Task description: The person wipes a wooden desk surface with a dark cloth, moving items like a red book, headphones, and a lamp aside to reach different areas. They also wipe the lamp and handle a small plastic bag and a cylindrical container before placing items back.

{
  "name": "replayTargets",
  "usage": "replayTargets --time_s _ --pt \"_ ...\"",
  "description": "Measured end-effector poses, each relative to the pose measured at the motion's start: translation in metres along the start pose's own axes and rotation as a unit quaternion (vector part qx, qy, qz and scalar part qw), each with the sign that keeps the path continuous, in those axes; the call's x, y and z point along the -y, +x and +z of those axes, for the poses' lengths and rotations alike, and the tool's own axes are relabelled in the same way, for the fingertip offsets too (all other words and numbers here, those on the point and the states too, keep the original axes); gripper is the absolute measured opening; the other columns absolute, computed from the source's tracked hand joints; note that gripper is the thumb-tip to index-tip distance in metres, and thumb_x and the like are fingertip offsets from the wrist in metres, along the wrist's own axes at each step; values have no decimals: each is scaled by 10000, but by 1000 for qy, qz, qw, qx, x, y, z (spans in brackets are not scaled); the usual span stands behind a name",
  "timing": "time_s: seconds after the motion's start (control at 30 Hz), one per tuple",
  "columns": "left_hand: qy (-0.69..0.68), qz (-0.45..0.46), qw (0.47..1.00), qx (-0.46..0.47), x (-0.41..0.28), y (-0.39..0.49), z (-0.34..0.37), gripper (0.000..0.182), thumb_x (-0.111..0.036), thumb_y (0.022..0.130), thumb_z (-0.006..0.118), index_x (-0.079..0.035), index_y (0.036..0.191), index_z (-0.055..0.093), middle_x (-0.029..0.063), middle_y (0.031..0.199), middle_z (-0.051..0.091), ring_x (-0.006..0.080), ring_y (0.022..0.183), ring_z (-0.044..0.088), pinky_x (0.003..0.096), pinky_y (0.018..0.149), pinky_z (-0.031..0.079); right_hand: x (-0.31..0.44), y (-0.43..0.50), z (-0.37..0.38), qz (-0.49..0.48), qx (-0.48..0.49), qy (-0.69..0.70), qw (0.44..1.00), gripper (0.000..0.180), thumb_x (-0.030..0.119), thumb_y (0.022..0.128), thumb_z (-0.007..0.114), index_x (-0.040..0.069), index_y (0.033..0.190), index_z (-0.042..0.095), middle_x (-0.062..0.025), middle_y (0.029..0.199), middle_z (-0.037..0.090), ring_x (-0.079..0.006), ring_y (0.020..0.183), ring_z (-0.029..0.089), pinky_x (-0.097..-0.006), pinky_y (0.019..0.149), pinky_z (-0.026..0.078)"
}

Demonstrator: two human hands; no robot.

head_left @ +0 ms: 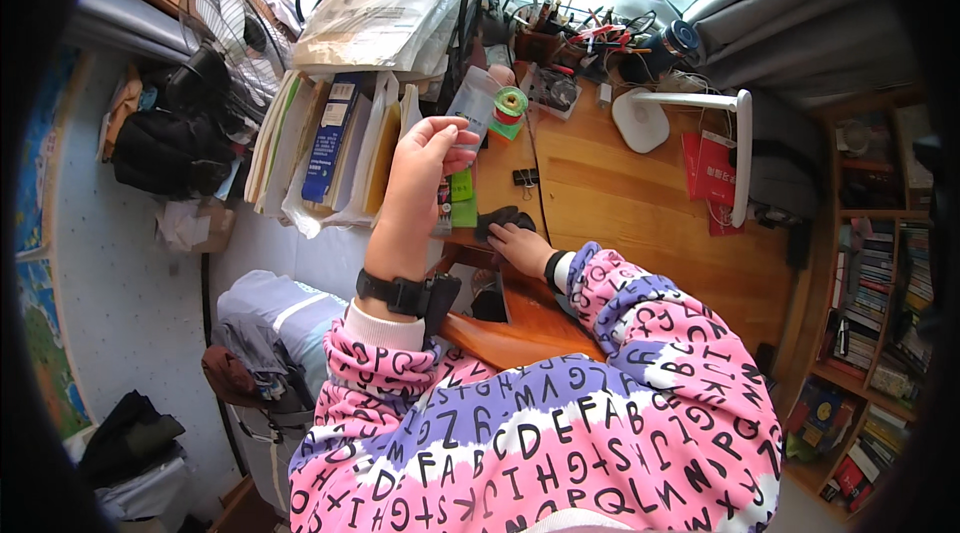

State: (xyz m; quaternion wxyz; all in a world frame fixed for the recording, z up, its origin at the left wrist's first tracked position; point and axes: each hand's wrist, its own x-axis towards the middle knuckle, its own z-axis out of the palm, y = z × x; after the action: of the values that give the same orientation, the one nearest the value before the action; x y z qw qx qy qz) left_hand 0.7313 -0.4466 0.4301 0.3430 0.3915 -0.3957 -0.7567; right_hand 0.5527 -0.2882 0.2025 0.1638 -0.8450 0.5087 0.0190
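My left hand point(429, 156) is raised beside the upright folders, its fingers curled; whether something thin is between them cannot be told. Behind its fingertips lie a clear plastic bag point(474, 94) and a round spool with green and red point(510, 105). My right hand point(521, 246) lies at the desk's near edge, fingers on a crumpled black cloth-like item point(504, 221); its grip is unclear. Just above that item is a black binder clip point(526, 177). Green packets point(463, 199) lie between the cloth-like item and the folders.
A white desk lamp point(641, 120) and red booklets point(716, 169) stand on the right of the wooden desk point(615, 188). Pens and a dark blue-lidded cup point(679, 41) are at the back. A fan point(232, 37) is at left, an open drawer point(487, 289) below, a bookshelf point(862, 375) at right.
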Motion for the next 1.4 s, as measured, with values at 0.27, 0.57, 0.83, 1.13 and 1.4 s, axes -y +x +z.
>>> replayTargets --time_s 0.27,0.57,0.83,1.13,1.4 --pt "-3 -26 999 39 -2 -2 6 191 -139 975 495 -28 1094 595 92 949 676 108 777 624 232 749 509 -78 47 -22 165 -183 -40 968 405 84 797 572 49 1201 565 -79 1358 493 -283 1116 529 -362 868 518" --pt "5 -25 999 30 0 1 2 197 -121 977 484 -12 1102 591 87 940 671 106 770 620 236 763 514 -56 37 -2 112 -174 -71 976 452 103 814 528 80 1265 553 -87 1396 478 -275 1088 530 -352 862 495" --pt "19 -31 999 30 0 0 5 192 -118 973 487 -17 1096 595 79 929 669 100 758 614 228 756 509 -59 -40 -9 -15 -79 47 996 504 51 785 550 71 1288 532 -71 1418 471 -288 1134 518 -368 930 478" --pt "36 -41 998 35 4 2 6 183 -119 971 492 -23 1087 596 75 927 672 89 758 617 221 751 509 -130 35 -27 223 -181 -27 958 466 23 782 546 67 1245 549 -70 1402 478 -298 1112 523 -364 884 505" --pt "32 -44 998 36 5 2 8 165 -146 967 509 -44 1056 604 52 916 668 76 751 594 204 711 465 -57 -60 -1 -2 -90 -1 996 430 83 803 548 65 1232 574 -66 1359 522 -260 1091 530 -327 886 491"
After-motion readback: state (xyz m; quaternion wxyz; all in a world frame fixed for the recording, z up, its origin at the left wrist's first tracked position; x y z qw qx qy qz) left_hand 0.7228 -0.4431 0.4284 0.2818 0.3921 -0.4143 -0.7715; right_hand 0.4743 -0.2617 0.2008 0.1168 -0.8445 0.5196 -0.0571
